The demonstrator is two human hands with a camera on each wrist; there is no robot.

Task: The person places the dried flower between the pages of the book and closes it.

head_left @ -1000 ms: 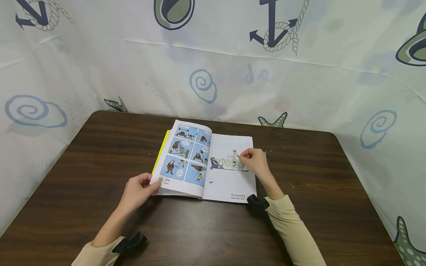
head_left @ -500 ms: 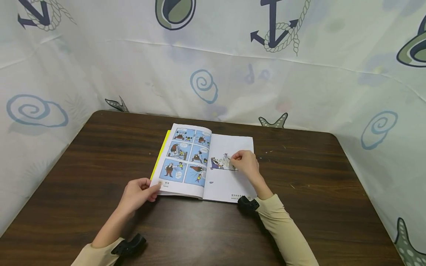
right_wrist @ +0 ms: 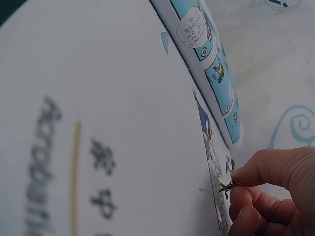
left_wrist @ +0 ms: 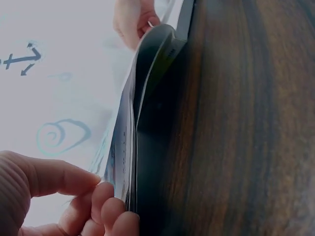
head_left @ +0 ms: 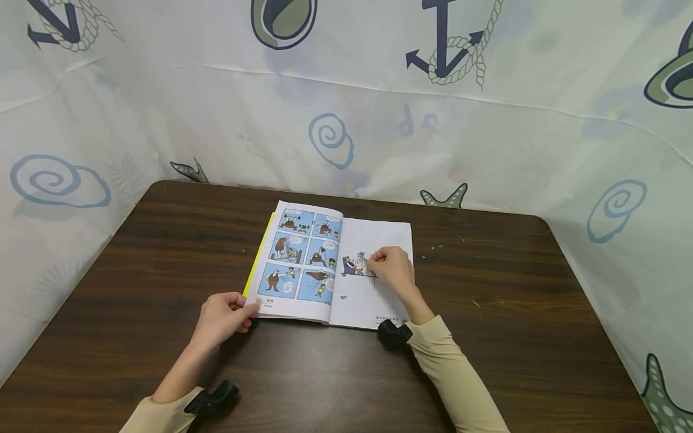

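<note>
An open comic book (head_left: pixel 373 300) lies on the table, its left page (head_left: pixel 276 282) showing blue panels and its right page mostly white with a drawing. At the lower left corner, my left hand (head_left: pixel 222 319) pinches the page between thumb and fingers, as the left wrist view also shows at the page edges (left_wrist: pixel 129 162). Over the right page, my right hand (head_left: pixel 397 270) pinches a tiny green sprig (right_wrist: pixel 226 187) with thin leaves between thumb and forefinger. The sprig is close to the printed drawing; whether it touches the paper I cannot tell.
The dark wooden table (head_left: pixel 514 288) extends round the book. Small bits of debris (head_left: pixel 433 248) are scattered to the right of it. A white curtain (head_left: pixel 216 108) with sea prints hangs behind and at both sides.
My right hand has moved left across the right page toward the book's middle. My left hand has shifted slightly down, still pinching the corner, and the left page lies a little flatter.
</note>
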